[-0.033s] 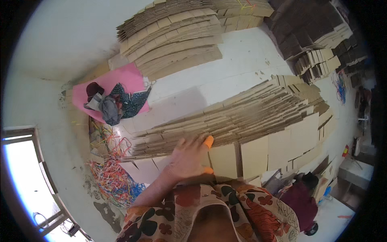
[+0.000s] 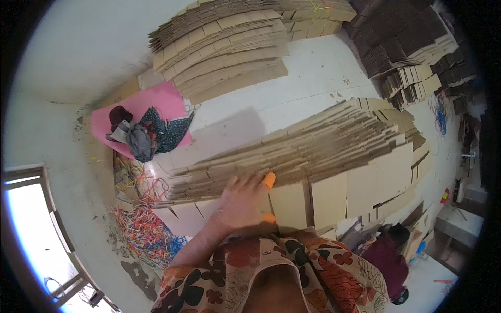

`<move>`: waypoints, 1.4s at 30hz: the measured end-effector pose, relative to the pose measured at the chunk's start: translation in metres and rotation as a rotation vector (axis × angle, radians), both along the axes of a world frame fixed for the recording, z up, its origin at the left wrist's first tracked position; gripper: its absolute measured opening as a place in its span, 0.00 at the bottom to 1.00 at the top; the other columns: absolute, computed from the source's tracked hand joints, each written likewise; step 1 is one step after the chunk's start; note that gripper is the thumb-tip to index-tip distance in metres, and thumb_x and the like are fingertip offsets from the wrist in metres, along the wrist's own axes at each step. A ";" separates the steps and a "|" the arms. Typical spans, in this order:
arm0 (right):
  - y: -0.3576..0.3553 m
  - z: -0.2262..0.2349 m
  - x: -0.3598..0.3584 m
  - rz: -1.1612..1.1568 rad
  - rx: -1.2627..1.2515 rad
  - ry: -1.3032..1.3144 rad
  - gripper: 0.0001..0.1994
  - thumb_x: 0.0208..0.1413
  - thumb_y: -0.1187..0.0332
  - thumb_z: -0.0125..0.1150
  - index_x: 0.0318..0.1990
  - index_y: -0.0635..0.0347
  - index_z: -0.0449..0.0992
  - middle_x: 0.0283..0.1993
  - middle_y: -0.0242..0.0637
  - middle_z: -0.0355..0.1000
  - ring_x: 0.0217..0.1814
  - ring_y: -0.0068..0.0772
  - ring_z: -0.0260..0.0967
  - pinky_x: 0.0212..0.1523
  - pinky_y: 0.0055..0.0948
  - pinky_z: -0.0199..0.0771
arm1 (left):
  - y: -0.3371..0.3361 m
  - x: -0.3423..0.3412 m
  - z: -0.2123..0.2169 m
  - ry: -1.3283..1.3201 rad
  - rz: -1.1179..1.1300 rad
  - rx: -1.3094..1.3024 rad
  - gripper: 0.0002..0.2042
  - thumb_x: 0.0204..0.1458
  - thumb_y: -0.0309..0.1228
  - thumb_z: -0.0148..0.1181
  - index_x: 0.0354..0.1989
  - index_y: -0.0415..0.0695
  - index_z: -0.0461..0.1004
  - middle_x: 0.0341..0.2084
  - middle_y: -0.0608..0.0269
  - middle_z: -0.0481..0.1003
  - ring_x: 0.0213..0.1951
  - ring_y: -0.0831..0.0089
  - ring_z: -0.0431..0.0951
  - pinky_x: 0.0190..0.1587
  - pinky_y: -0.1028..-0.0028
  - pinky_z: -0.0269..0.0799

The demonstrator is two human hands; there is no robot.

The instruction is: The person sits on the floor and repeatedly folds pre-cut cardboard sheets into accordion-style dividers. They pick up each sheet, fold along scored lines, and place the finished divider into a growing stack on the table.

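Left hand [image 2: 245,201] lies flat on fanned cardboard sheets [image 2: 323,151], grip apart; right hand unseen.

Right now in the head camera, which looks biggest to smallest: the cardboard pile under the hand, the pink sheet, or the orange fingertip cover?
1. Cardboard pile, far the biggest.
2. Pink sheet, though it lies farther away.
3. Orange fingertip cover, tiny, on the left hand.

Left hand [image 2: 241,201] flat on fanned cardboard sheets [image 2: 323,151], coloured strings [image 2: 146,229] beside
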State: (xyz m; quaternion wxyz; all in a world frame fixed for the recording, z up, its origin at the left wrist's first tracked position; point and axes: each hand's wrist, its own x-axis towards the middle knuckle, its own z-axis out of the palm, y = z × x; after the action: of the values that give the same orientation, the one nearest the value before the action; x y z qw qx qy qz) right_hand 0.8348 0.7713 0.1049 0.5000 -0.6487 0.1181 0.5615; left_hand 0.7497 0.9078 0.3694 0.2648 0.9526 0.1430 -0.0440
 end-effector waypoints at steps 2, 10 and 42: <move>0.031 -0.016 0.011 -0.006 -0.038 0.056 0.29 0.52 0.46 0.48 0.59 0.48 0.58 0.56 0.42 0.61 0.58 0.41 0.59 0.53 0.48 0.61 | 0.040 0.020 -0.004 0.025 0.063 -0.054 0.46 0.32 0.64 0.60 0.58 0.43 0.61 0.51 0.46 0.67 0.53 0.53 0.67 0.54 0.58 0.57; 0.134 -0.073 0.046 -0.255 -0.174 0.139 0.30 0.52 0.45 0.48 0.60 0.48 0.57 0.58 0.43 0.60 0.59 0.41 0.59 0.55 0.48 0.61 | 0.213 0.079 -0.063 -0.004 0.103 -0.210 0.46 0.24 0.59 0.68 0.53 0.40 0.65 0.38 0.44 0.74 0.42 0.52 0.74 0.47 0.61 0.66; 0.435 -0.318 0.162 -0.829 -0.273 0.526 0.22 0.52 0.52 0.51 0.51 0.52 0.67 0.43 0.38 0.69 0.41 0.48 0.69 0.40 0.60 0.66 | 0.470 0.180 -0.482 0.263 0.113 0.136 0.31 0.40 0.26 0.64 0.56 0.38 0.59 0.52 0.46 0.66 0.54 0.51 0.65 0.55 0.60 0.61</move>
State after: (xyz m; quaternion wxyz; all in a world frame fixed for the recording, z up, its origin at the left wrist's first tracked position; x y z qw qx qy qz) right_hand 0.9964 1.2062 -0.2127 0.5448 -0.4433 0.5598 0.4397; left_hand 0.9302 1.3779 -0.1129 0.1806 0.9449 0.2324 -0.1435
